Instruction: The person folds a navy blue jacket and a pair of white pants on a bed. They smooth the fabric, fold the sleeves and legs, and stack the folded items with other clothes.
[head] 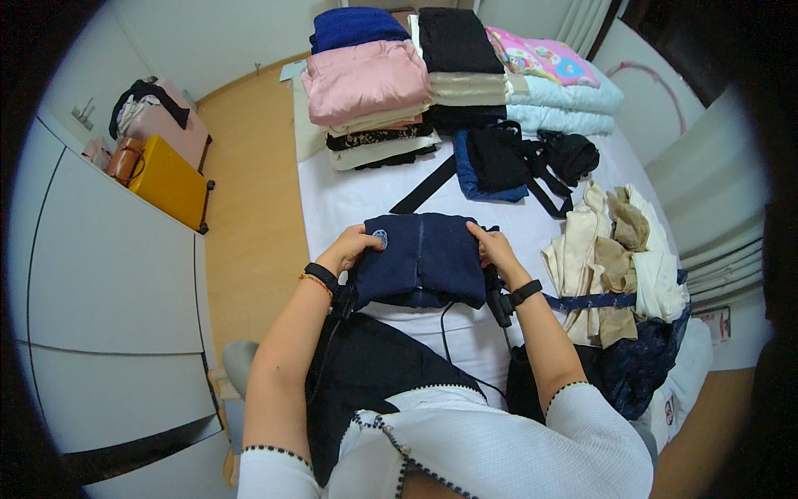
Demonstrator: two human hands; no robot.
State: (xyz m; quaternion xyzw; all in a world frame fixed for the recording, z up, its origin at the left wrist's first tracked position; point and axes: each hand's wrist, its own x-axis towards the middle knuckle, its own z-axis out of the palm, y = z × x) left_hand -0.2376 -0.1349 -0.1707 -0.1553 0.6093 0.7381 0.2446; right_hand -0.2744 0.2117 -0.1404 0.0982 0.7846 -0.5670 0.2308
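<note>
A folded navy zip-front garment (pixel 449 262) with a small pale-blue round badge is right in front of me over the white bed sheet (pixel 336 187). My left hand (pixel 354 246) grips its left edge, the thumb lying by the badge. At the opposite edge, my right hand (pixel 494 246) pinches the fabric near the top right corner. The zipper runs down the middle of the folded bundle. Both wrists wear black bands, with dark devices and cables hanging below them. The fingers under the cloth are hidden.
Folded stacks stand at the back: a pink garment (pixel 368 81), black cloth (pixel 458 40) and a pale-blue quilt (pixel 561 93). Black clothes (pixel 499 159) lie on jeans beyond the bundle. Beige clothes (pixel 586 249) are heaped to the right. A yellow suitcase (pixel 168 181) stands left on the floor.
</note>
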